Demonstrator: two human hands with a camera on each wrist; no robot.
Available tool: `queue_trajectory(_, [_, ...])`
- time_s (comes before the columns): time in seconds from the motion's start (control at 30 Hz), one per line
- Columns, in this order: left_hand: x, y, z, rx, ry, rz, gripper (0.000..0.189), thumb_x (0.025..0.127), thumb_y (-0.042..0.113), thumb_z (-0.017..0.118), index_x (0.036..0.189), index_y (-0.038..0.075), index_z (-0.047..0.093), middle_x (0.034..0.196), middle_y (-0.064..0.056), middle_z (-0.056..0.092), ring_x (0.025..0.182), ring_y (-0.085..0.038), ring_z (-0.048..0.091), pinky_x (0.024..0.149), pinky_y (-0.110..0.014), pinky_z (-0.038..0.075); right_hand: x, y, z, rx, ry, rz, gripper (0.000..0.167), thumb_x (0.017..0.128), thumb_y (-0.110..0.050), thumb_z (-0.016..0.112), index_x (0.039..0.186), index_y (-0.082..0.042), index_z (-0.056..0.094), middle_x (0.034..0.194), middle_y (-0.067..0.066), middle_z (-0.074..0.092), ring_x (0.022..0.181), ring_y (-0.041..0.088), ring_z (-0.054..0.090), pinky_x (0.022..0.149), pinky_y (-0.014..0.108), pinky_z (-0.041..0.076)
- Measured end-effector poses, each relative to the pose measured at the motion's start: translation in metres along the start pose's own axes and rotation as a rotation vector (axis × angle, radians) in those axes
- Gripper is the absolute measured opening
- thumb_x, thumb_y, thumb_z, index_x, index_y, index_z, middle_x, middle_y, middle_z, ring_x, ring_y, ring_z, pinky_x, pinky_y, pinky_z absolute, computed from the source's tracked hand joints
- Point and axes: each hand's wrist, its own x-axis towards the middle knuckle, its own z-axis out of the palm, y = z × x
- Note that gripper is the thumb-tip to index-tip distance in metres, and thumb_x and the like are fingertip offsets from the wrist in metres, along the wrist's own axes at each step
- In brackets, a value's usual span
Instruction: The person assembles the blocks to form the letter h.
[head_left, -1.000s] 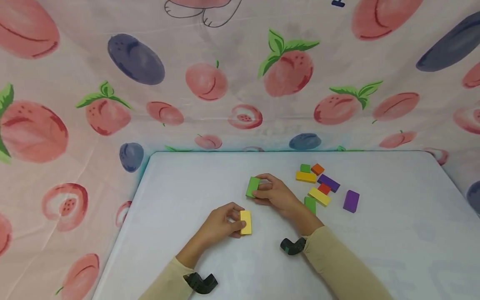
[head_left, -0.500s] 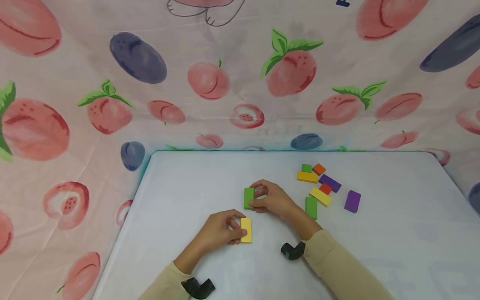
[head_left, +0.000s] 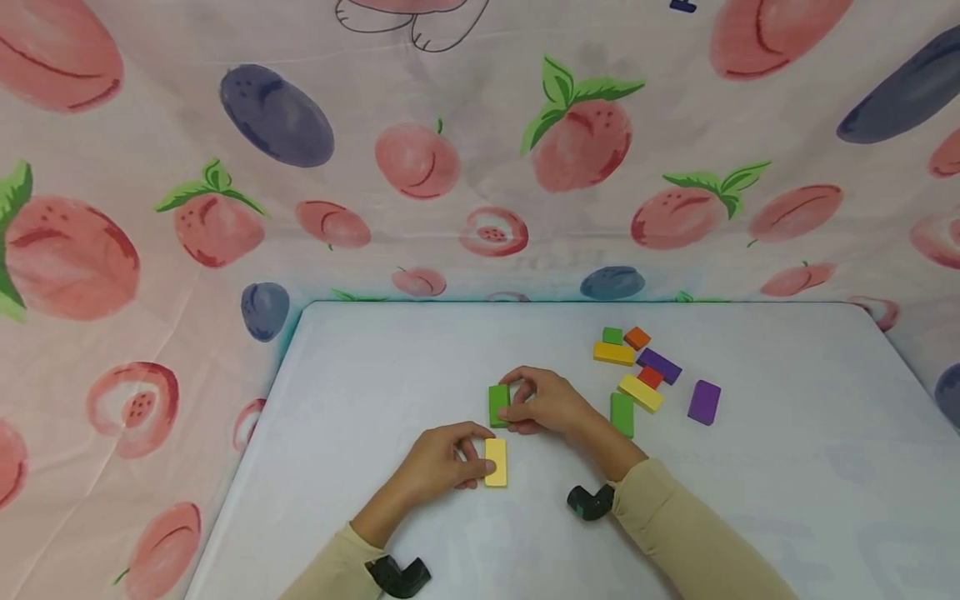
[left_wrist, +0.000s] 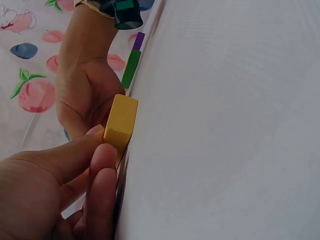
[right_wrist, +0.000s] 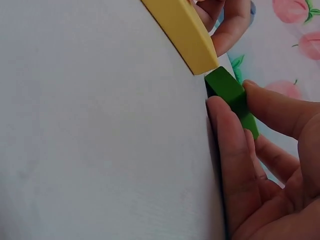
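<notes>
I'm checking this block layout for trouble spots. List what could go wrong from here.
1. The right hand pinches the green block close above the yellow block that the left hand holds; a nudge could skew either.
2. The right forearm lies beside another green block and might sweep it aside.

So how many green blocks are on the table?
3: one held by the right hand at centre, one beside that wrist, one small one at the cluster's far end. None visibly hidden.
</notes>
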Motion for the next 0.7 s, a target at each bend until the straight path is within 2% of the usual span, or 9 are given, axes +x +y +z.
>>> queue_trajectory(0.17, [0.001, -0.004, -0.002, -0.043, -0.007, -0.012, 0.04, 0.089, 0.03, 0.081, 0.125, 0.017, 0.068, 0.078, 0.003, 0.065, 0.051, -0.012, 0.065, 0.05, -0.028, 0.052, 0.002, 0.003, -0.002, -0.06, -0.032, -0.022, 0.049, 0.083, -0.013, 0.085, 0.128, -0.014, 0.064, 0.084, 0.009, 0.058, 0.066, 0.019, 0.072, 0.061, 0.03, 0.059])
queue_trajectory(0.33, [0.001, -0.006, -0.004, -0.068, -0.022, -0.02, 0.04, 0.09, 0.032, 0.08, 0.125, 0.018, 0.066, 0.08, 0.0, 0.065, 0.049, -0.013, 0.064, 0.049, -0.028, 0.053, 0.005, 0.007, -0.009, -0.103, -0.114, -0.046, 0.053, 0.087, -0.02, 0.082, 0.134, -0.016, 0.057, 0.09, 0.011, 0.058, 0.071, 0.02, 0.074, 0.064, 0.03, 0.06])
queue_trajectory(0.47, [0.001, -0.006, -0.006, -0.069, -0.035, -0.017, 0.04, 0.09, 0.029, 0.08, 0.125, 0.018, 0.065, 0.082, 0.0, 0.066, 0.051, -0.014, 0.065, 0.051, -0.03, 0.054, 0.007, 0.01, -0.015, -0.09, -0.181, -0.053, 0.05, 0.092, -0.018, 0.078, 0.136, -0.013, 0.054, 0.095, 0.012, 0.058, 0.077, 0.022, 0.075, 0.068, 0.03, 0.06])
queue_trajectory(0.7, [0.002, -0.008, -0.006, -0.054, -0.039, -0.003, 0.04, 0.089, 0.028, 0.08, 0.125, 0.02, 0.065, 0.083, 0.001, 0.067, 0.052, -0.014, 0.066, 0.052, -0.03, 0.055, 0.008, 0.012, -0.016, -0.114, -0.172, -0.072, 0.048, 0.091, -0.017, 0.078, 0.134, -0.012, 0.056, 0.092, 0.011, 0.057, 0.071, 0.022, 0.075, 0.064, 0.032, 0.06])
